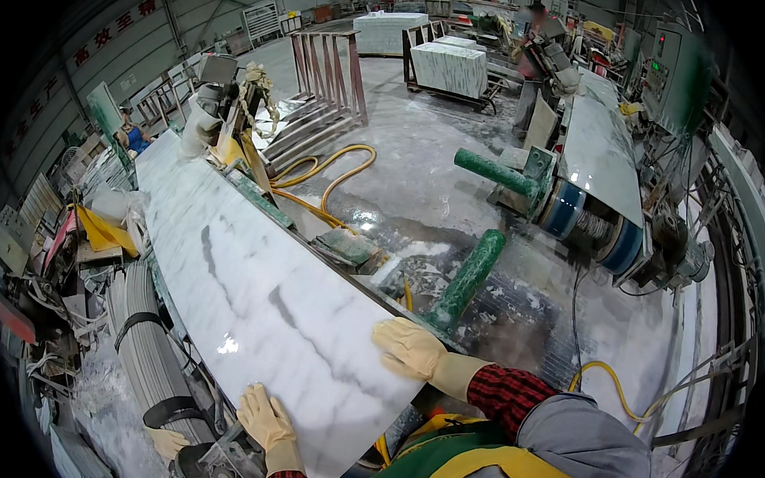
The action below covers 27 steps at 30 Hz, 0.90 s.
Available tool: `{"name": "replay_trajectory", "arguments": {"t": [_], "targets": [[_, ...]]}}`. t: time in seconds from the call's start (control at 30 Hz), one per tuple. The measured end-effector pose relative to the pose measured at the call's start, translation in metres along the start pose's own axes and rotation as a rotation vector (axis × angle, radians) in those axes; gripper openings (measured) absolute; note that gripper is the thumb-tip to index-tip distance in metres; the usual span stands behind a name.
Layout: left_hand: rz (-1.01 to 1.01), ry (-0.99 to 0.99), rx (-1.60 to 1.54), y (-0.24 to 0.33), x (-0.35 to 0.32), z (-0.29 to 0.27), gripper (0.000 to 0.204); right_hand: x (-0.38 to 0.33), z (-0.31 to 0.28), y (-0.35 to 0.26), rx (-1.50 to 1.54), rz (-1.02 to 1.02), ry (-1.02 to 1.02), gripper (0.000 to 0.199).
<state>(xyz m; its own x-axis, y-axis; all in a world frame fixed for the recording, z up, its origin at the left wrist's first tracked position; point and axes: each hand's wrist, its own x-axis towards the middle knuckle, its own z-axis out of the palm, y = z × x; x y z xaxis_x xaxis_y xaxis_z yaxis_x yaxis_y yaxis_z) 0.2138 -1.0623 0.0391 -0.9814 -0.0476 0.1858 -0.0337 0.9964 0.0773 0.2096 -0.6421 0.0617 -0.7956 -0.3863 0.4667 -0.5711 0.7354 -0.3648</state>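
Note:
A long white marble slab [252,258] with grey veins lies in front of me and runs away to the far left. My left hand [265,419], in a cream rubber glove, rests on its near left side with the fingers stretched out flat. At the near right edge, my right hand [409,346] in a matching glove lies over the slab, palm down, fingers pointing left. Neither hand is closed around anything visible. Another cream glove [167,442] shows beside a dark machine part at the lower left; I cannot tell whether a hand is in it.
Green rollers [467,282] stand right of the slab. A second slab [608,151] lies on a roller line at the right. Yellow hose [348,153] loops on the wet floor near a metal rack [330,76]. Strapped grey strips [154,339] lie at left. Another person [134,137] is far left.

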Motion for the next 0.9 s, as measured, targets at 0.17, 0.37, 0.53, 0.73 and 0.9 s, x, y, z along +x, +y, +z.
{"name": "replay_trajectory", "arguments": {"t": [0.17, 0.37, 0.53, 0.73, 0.9], "targets": [[0.009, 0.004, 0.007, -0.002, -0.003, 0.002, 0.053, -0.004, 0.000, 0.000, 0.003, 0.002, -0.004, 0.050], [0.030, 0.082, 0.020, -0.006, -0.007, 0.008, 0.052, -0.006, 0.000, -0.002, 0.005, 0.006, -0.014, 0.050], [0.041, 0.111, -0.002, -0.005, -0.012, 0.014, 0.052, -0.012, 0.001, -0.002, -0.013, 0.003, 0.009, 0.050], [0.047, 0.087, -0.032, 0.001, -0.014, 0.004, 0.051, -0.012, -0.009, -0.005, -0.001, 0.012, -0.035, 0.052], [0.071, 0.103, -0.030, 0.004, -0.017, -0.006, 0.052, -0.022, 0.003, -0.002, -0.030, -0.014, 0.053, 0.052]]}}
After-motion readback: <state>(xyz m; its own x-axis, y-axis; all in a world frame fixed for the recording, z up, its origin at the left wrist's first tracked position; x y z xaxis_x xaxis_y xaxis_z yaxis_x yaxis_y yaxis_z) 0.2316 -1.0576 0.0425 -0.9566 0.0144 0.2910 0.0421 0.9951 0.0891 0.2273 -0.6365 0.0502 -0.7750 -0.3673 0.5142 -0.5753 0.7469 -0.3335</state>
